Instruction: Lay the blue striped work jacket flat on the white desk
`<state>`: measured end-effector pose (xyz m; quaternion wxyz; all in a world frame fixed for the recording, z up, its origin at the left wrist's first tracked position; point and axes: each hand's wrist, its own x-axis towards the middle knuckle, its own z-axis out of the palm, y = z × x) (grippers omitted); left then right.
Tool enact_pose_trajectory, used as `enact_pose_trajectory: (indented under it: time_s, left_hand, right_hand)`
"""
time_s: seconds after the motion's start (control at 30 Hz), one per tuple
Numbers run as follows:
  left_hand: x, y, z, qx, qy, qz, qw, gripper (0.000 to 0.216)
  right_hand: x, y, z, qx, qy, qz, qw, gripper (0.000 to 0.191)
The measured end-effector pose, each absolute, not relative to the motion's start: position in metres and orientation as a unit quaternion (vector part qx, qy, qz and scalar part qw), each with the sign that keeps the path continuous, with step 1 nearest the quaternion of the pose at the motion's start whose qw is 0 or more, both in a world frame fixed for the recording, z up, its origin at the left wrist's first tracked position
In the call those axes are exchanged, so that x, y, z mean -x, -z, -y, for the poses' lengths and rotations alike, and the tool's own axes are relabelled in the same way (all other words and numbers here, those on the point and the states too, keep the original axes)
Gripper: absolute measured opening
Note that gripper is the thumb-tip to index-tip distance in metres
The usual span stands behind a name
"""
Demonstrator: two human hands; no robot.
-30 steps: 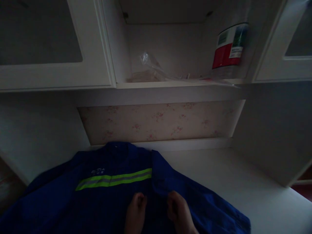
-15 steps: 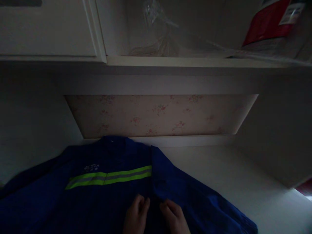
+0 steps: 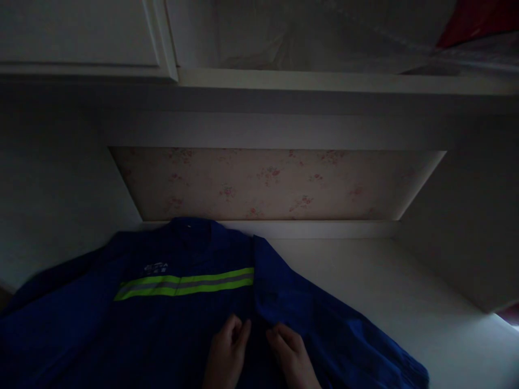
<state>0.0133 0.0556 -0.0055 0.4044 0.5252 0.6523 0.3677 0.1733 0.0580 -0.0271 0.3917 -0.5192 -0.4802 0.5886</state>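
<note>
Two grips: left hand (image 3: 229, 348) and right hand (image 3: 292, 351), side by side, slightly apart, low on the jacket body; thumbs drawn in toward curled forefingers, near a pinch; too dark to tell whether any cloth is caught between them.
Work jacket (image 3: 170, 327): dark blue, spread out on the counter, under and around both hands; collar (image 3: 190, 237) at the far side, near the back ledge.
Right-side sleeve (image 3: 344, 329): slanting out toward the viewer's right, beside the right hand.
Left-side sleeve (image 3: 65, 308): slanting out the other way, partly cut off by the picture edge.
Reflective stripe (image 3: 186, 284): yellow-green with grey middle, ending at the right-side sleeve's inner edge.
Chest lettering (image 3: 156, 267): pale, unreadable.
Step in hand: probably working cloth at the jacket's middle, below the stripe; exact action, cannot tell.
Next move: likely calls for a sure pinch with both hands and sleeves kept flat.
Counter (image 3: 373, 286): white, bare to the right of the jacket.
Wallpaper (image 3: 251, 183): floral, behind.
Shelf (image 3: 316, 80): overhead, with red package (image 3: 482, 24) at upper right, cropped.
</note>
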Motion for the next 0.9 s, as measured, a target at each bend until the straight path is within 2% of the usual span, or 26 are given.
enact_pose_trajectory:
  time_s: [0.9]
  left_hand:
    - [-0.014, 0.006, -0.053, -0.541, -0.348, -0.64, 0.42, 0.049]
  right_hand:
    - [-0.173, 0.021, -0.056, 0.533, -0.581, 0.483, 0.38, 0.04]
